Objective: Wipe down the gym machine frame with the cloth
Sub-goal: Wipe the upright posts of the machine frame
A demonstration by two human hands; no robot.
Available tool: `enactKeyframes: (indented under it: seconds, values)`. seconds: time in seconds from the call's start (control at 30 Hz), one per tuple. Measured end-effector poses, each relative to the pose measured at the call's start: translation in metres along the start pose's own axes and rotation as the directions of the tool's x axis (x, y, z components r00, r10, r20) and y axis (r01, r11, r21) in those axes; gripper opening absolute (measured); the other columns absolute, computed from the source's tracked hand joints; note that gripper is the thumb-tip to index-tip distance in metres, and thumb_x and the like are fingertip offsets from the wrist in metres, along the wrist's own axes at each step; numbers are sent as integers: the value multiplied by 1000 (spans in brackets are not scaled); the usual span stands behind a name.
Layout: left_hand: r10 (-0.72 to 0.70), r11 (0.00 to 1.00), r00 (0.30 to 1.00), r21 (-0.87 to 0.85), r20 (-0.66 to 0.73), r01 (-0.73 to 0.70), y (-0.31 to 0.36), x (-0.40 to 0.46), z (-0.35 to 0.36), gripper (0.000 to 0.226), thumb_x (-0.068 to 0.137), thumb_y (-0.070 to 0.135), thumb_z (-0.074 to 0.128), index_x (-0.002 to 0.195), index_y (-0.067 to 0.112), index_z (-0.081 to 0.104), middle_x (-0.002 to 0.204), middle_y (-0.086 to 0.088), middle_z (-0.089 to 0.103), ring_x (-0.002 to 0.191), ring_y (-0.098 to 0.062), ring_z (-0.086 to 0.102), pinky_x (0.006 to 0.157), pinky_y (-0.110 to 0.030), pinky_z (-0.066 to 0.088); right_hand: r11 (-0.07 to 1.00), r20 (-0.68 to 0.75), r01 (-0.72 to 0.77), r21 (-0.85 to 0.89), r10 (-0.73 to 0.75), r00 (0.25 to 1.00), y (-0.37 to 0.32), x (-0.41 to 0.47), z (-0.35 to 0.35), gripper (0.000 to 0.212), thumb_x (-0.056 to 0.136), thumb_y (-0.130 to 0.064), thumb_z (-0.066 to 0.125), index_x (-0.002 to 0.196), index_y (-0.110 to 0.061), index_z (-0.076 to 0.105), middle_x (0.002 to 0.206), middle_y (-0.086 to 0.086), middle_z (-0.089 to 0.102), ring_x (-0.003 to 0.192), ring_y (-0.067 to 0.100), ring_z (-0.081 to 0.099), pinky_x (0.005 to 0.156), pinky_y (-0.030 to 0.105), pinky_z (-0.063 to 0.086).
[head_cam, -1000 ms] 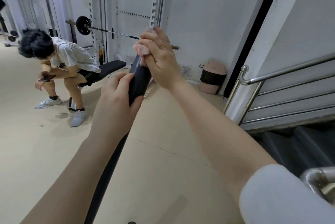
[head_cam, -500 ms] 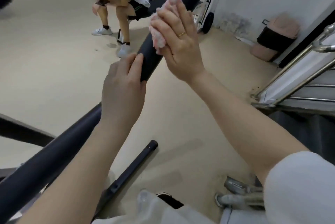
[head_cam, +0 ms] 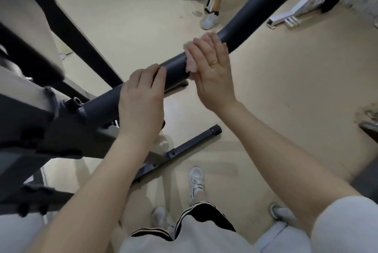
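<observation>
A thick dark grey frame tube [head_cam: 251,15] of the gym machine slants from the upper right down to a bolted joint [head_cam: 76,102] at the left. My right hand [head_cam: 212,68] presses a crumpled pale pink cloth [head_cam: 190,64] against the tube near its bend, fingers wrapped over it. Just left of the cloth, my left hand [head_cam: 141,99] lies curled over the same tube with nothing else in it.
Dark machine struts [head_cam: 67,25] cross at the left. A black floor bar [head_cam: 184,146] lies below my hands. A seated person's legs and white shoes [head_cam: 208,21] are at the top, a white rack foot [head_cam: 296,11] at the upper right. My own feet [head_cam: 196,183] stand below.
My view has tipped down toward the floor. Both hands have slid down the tube toward the joint, the cloth still pressed to it by the right hand.
</observation>
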State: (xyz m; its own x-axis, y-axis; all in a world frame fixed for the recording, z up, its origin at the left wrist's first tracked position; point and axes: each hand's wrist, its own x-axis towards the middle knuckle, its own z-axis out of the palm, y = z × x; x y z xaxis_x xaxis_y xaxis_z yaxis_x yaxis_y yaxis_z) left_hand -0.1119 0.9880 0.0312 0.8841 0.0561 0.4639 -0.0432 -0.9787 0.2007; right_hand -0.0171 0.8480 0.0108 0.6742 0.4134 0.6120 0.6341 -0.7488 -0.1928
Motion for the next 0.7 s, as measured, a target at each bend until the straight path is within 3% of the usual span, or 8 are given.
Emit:
enactKeyframes:
  seconds: [0.07,0.17,0.3,0.37,0.43,0.57,0.7]
  values:
    - [-3,999,999,-38,-45,2,-2,-8,1,44,75,-16,59,119,-9,57,117,-25,60,103,-41,58,86,-44,48,990,13,131,49,-132,991,-33,-9,13,39,91,-14,52,128,-3,58,134,15,55,132,40,41,111,49,23]
    - [-34,997,998,-78,-60,29,-4,-13,3,48,74,-19,61,120,-12,54,119,-27,58,108,-40,57,91,-41,47,958,40,286,-7,-285,958,-19,-5,10,40,93,-13,52,132,-8,55,137,10,53,133,35,42,112,44,23]
    - [-58,997,997,-61,-41,56,-4,-14,5,59,65,-24,65,122,-13,53,119,-28,58,109,-42,57,92,-45,48,993,12,47,-110,-46,999,46,3,-11,50,92,-11,53,141,-10,43,147,11,40,142,34,23,117,41,10]
    - [-76,995,996,-63,-36,74,-1,-14,7,60,65,-24,65,122,-13,53,119,-29,58,109,-43,57,91,-47,49,994,-39,-25,-104,21,999,41,3,-9,47,94,-13,49,140,-6,44,147,14,40,142,36,21,118,41,10]
    - [-97,994,993,-57,-67,93,4,-13,10,56,66,-23,65,120,-13,54,116,-29,59,106,-44,58,89,-48,50,998,-25,39,-56,-41,999,15,0,3,45,93,-12,48,137,-3,48,143,16,44,139,39,26,117,42,12]
    - [-176,984,977,-22,-120,175,19,-6,14,52,70,-19,63,121,-10,56,114,-29,59,103,-44,58,87,-49,49,903,69,423,-72,-419,905,28,8,-1,45,90,-9,57,135,-7,52,139,12,52,133,35,41,113,44,22]
    - [-293,956,952,0,-89,295,30,-5,16,55,76,-15,61,129,-2,53,122,-26,55,113,-41,52,94,-50,45,954,29,274,-124,-273,962,66,21,-15,41,96,-20,49,135,-6,51,139,13,51,136,35,36,116,40,11]
